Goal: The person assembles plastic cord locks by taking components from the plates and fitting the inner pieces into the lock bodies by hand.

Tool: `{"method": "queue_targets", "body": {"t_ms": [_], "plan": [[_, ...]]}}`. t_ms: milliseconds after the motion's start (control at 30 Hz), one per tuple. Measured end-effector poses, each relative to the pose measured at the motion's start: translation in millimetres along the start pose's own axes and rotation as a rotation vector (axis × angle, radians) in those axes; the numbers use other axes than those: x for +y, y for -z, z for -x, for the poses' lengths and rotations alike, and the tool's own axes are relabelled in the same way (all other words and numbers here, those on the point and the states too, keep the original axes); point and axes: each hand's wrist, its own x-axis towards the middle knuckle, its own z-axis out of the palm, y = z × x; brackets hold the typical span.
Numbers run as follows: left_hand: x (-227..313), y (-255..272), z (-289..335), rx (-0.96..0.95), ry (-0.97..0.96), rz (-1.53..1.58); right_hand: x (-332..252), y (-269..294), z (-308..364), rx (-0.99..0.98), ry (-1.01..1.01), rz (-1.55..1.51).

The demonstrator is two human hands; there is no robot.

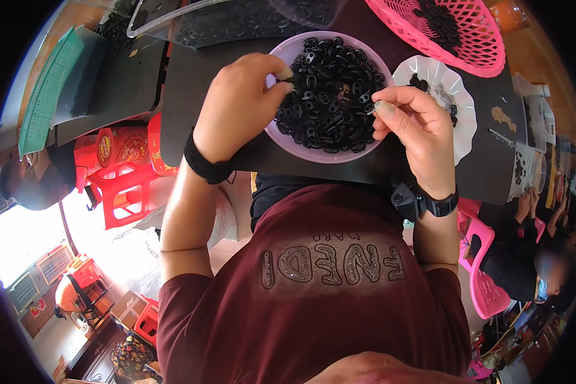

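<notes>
A lilac bowl (pixel 320 155) on the dark table is heaped with small black oval pieces (pixel 329 96), many with two holes. At its left rim my left hand (pixel 237 99) is closed in a pinch, with a small black piece, mostly hidden, between thumb and forefinger. Over the right rim, thumb and forefinger of my right hand (pixel 419 131) pinch a tiny thing with a silvery glint, too small to name. Partly behind that hand stands a white scalloped dish (pixel 464 105) with some black pieces and grey bits in it.
A pink woven basket (pixel 486 38) with black pieces stands at the far right. A clear plastic bin (pixel 237 29) stands beyond the bowl. Green basket (pixel 48 89) at left; red stool (pixel 127 192) below. Other people sit at the right, near a pink chair (pixel 483 281).
</notes>
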Motion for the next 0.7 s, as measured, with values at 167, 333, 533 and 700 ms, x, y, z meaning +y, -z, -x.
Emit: {"method": "queue_targets", "body": {"t_ms": [167, 333, 533, 700], "plan": [[23.8, -14.4, 9.3, -0.214, 0.271, 1.007, 3.6, -11.2, -3.0, -0.142, 0.017, -0.264], [37.8, -31.6, 14.8, -0.223, 0.347, 1.332, 6.9, -20.6, -9.7, -0.209, 0.063, -0.594], [43.9, -33.6, 22.1, -0.149, 0.216, 1.150, 7.4, -24.8, -9.4, -0.161, 0.015, -0.637], [40.4, -36.0, 21.9, -0.075, 0.297, 1.158, 5.4, -22.0, -9.6, -0.144, -0.022, -0.644]]}}
